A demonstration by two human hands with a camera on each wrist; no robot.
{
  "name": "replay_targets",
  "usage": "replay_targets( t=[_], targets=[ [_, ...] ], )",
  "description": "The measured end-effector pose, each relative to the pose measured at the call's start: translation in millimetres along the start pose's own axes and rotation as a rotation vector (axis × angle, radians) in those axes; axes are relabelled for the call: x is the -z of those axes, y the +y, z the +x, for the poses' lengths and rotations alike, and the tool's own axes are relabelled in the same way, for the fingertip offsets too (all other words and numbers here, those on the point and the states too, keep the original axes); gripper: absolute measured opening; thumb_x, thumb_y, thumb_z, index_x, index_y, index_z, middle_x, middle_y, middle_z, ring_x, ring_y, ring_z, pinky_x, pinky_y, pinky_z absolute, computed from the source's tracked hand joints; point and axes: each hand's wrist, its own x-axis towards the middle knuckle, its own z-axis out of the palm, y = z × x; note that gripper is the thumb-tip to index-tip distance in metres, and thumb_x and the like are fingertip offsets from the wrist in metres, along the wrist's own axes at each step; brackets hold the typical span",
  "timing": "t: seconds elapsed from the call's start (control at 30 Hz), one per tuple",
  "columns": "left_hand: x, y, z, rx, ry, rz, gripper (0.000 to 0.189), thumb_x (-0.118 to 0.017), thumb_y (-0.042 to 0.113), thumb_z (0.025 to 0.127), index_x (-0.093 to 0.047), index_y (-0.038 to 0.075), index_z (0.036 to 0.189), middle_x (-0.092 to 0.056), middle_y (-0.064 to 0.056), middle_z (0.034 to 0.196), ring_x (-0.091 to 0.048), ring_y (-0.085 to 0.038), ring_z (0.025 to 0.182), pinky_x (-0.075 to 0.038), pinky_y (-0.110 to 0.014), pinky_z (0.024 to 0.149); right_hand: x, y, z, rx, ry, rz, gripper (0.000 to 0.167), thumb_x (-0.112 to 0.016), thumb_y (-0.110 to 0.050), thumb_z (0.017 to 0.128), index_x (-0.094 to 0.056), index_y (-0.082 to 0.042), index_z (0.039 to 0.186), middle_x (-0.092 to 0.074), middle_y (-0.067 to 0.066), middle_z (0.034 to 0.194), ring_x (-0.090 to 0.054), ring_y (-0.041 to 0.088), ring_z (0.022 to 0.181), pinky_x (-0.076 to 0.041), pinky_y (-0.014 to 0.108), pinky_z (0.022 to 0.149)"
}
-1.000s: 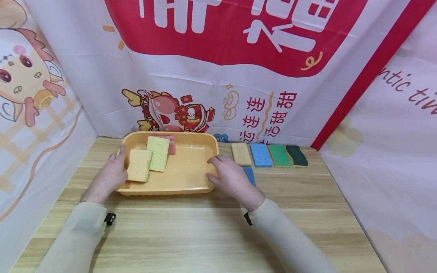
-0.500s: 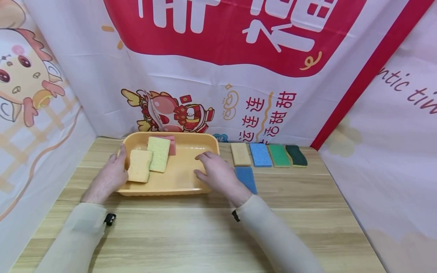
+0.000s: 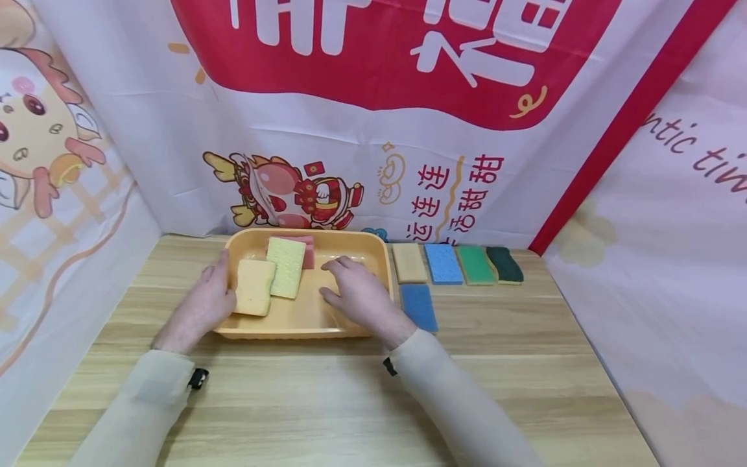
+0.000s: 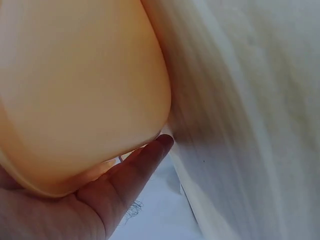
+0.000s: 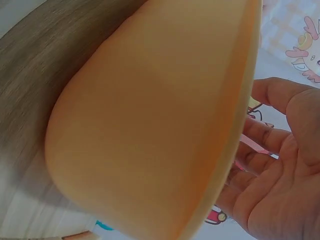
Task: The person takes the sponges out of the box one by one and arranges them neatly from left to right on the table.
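A shallow orange-yellow plastic basin (image 3: 303,333) stands at the back left of the table. My left hand (image 3: 201,301) grips its left end, with a finger along the outer wall in the left wrist view. Inside lie a pale yellow sponge (image 3: 254,288) with wavy sides, a lime-yellow sponge (image 3: 288,269) and, partly covered behind it, pink sponges (image 3: 309,255). My right hand (image 3: 363,295) is over the basin's right half, fingers loosely bent and apart. The right wrist view shows this hand (image 5: 275,165) beyond the rim, its palm bare and holding nothing.
Right of the basin lie a beige sponge (image 3: 410,264), a bright blue sponge (image 3: 443,264), a green sponge (image 3: 475,265) and a dark green sponge (image 3: 505,265) in a row. A darker blue sponge (image 3: 418,307) lies in front. Printed cloth (image 3: 373,143) hangs behind.
The basin, with the sponges in it and my left hand on it, has shifted right. My right hand has moved left from the right rim to over the inside, uncovering the darker blue sponge.
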Motion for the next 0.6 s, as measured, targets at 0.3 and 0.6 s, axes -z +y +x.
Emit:
replay_targets(
  t=[0.3, 0.6],
  targets=[
    [-2.9, -3.9, 6.4, -0.016, 0.057, -0.024, 0.085, -0.044, 0.004, 0.117, 0.008, -0.010, 0.183, -0.012, -0.053, 0.182, -0.021, -0.073, 0.171, -0.017, -0.083, 0.143, -2.5, -17.1, 17.0, 0.013, 0.002, 0.003, 0.057, -0.081, -0.038, 0.113, -0.067, -0.018, 0.165, -0.072, 0.004, 0.164, -0.072, 0.024, 0.150, -0.065, 0.044, 0.126],
    [-2.1, -7.0, 7.4, -0.035, 0.016, 0.000, 0.094, -0.040, -0.007, 0.106, 0.018, -0.008, 0.180, -0.005, -0.053, 0.183, -0.016, -0.071, 0.173, -0.014, -0.080, 0.146, -8.0, -30.4, 36.7, 0.040, 0.036, 0.009, 0.065, -0.080, -0.033, 0.114, -0.057, -0.018, 0.173, -0.067, 0.005, 0.170, -0.070, 0.021, 0.150, -0.066, 0.040, 0.124]
  ],
)
